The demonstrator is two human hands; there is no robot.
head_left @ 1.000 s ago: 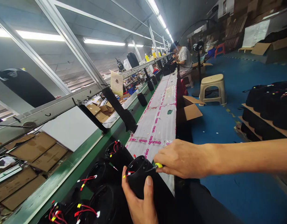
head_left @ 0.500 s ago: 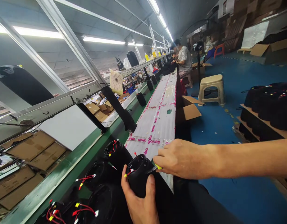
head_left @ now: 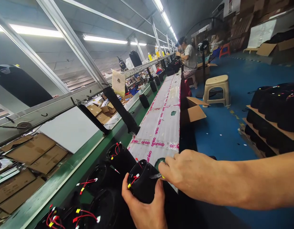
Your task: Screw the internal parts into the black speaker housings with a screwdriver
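Observation:
My left hand (head_left: 147, 208) is wrapped round a black cylindrical housing (head_left: 142, 187), thumb on its near side and fingers on its left. Red wires with white and yellow connectors stick out of its open top. My right hand (head_left: 181, 168) is closed on a yellow-handled utility knife (head_left: 155, 176). Its blade touches, or nearly touches, the housing's outer side just below the rim. Most of the knife's handle is hidden in my fist. Close on the left stands another black housing (head_left: 120, 157) with red wires.
Several more wired housings crowd the lower left, on a green conveyor belt (head_left: 53, 173). A long work surface (head_left: 158, 127) covered in printed white wrap runs ahead. To the right are a beige stool (head_left: 216, 90), an open cardboard box (head_left: 196, 109) and stacked black housings (head_left: 276, 108). A person (head_left: 188, 57) sits farther along.
My right hand and forearm have dropped slightly, and the blade sits a little lower on the housing's side. My left hand still holds the housing, shifted slightly left.

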